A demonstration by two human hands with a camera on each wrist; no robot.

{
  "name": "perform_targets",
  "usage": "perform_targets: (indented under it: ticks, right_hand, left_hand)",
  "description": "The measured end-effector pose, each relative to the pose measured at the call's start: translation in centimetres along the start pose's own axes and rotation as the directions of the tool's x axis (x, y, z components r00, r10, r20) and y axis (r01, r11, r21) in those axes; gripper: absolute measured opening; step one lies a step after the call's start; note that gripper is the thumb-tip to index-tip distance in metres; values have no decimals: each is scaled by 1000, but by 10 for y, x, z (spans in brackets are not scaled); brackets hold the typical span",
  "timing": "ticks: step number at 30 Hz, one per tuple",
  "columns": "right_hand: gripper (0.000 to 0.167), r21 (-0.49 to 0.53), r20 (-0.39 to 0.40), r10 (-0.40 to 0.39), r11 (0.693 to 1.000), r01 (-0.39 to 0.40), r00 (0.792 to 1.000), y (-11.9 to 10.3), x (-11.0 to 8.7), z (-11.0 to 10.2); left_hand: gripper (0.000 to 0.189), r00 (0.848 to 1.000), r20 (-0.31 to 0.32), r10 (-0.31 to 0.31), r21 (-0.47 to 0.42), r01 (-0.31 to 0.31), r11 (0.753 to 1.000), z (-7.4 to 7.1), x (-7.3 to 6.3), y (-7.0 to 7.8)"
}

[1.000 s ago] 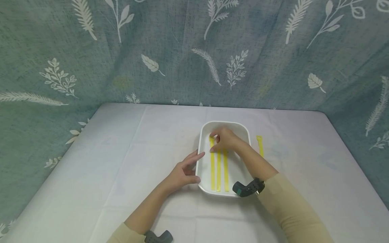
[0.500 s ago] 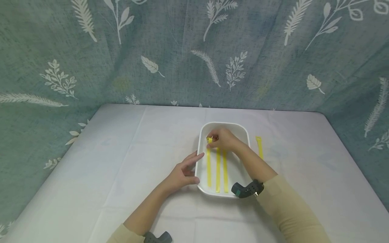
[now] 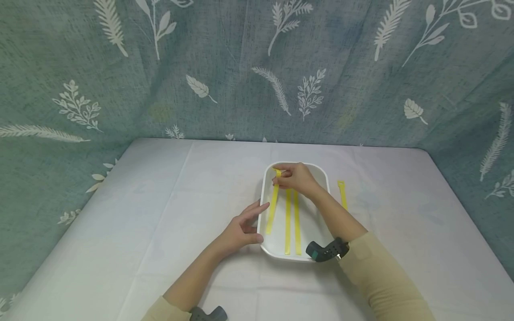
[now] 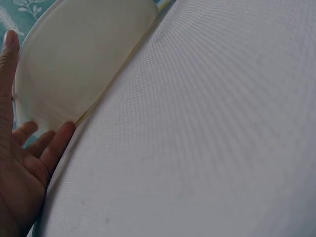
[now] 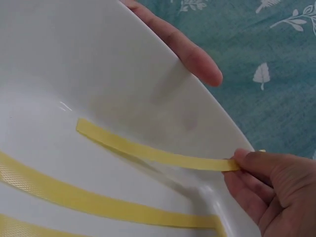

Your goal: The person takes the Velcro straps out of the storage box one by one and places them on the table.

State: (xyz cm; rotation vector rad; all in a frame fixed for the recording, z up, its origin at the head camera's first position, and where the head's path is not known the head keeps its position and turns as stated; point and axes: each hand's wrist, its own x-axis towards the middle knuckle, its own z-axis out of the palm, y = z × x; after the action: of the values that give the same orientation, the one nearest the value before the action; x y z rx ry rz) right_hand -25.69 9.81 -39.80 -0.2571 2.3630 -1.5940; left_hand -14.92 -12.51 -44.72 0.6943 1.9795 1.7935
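Note:
In the head view a white tray [image 3: 277, 244] stands on the white cloth. My right hand [image 3: 295, 179] is over its far end, pinching the slotted head of a yellow hook-and-loop cable tie [image 3: 272, 209] between thumb and fingers. The right wrist view shows this tie [image 5: 153, 153] slanting down from the fingertips, its free end low inside the tray wall. Two more yellow ties [image 3: 288, 223] lie side by side on the tray floor, their far ends hidden by the hand. My left hand [image 3: 239, 229] touches the tray's left side with fingers spread, fingertips at the rim [image 5: 222, 111].
Another yellow tie [image 3: 341, 192] lies on the white cloth [image 3: 201, 178] just right of the tray, partly hidden by the right forearm. A patterned blue-green curtain [image 3: 241, 80] rises behind the table's far edge.
The right hand has raised the leftmost tie's head off the tray floor and moved it slightly away from me. The tie's free end has slid left and farther off. The left hand stays at the rim.

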Motion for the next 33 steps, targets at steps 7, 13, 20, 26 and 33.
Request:
perform_targets:
  ticks: [7,13,20,26,33]
  right_hand:
    - [54,156,14,11,988,-13,1000,-4,-1,-2]
    - [54,250,39,-64,967,53,997,-6,-1,-1]
    - [54,291,90,-183,945,150,979,-5,-2,0]
    - [72,320,115,-247,926,200,962,-8,-4,-3]
    - [92,312,184,-242,934,177,953,-9,-7,-8]
  left_hand:
    - [75,1000,-8,-14,25,14,1000,0,0,-1]
    - [77,999,-12,-34,17,34,999,0,0,0]
    - [76,1000,-9,-21,18,21,1000,-1,-2,1]
    - [76,1000,10,9,14,-9,1000,-2,0,2]
    - [76,1000,22,6,-8,-6,1000,-1,1,1]
